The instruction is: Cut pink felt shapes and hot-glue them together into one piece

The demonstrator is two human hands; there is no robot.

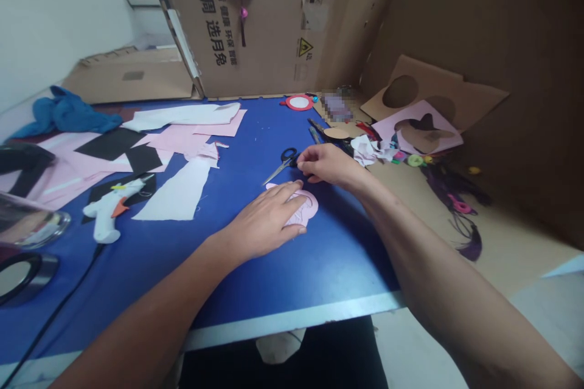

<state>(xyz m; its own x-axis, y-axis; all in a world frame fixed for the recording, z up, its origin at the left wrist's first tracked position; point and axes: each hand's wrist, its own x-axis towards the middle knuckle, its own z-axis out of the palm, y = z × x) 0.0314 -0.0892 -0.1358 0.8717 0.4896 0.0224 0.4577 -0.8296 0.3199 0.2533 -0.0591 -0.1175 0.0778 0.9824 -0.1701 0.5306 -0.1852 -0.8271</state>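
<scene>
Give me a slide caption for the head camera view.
Left hand presses a pink cutout on the blue table; right hand touches the scissors.

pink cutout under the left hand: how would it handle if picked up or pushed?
The pink cutout looks thin and sheet-like, so probably light and floppy. It lies flat on the blue table under the left hand, so it would likely slide rather than roll. Its edges may tear easily.

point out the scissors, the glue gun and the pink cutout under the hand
scissors (283,163): head view, on the pivot between blades and black handles
glue gun (108,211): head view, on the white body
pink cutout (308,205): head view, on its uncovered right edge
</scene>
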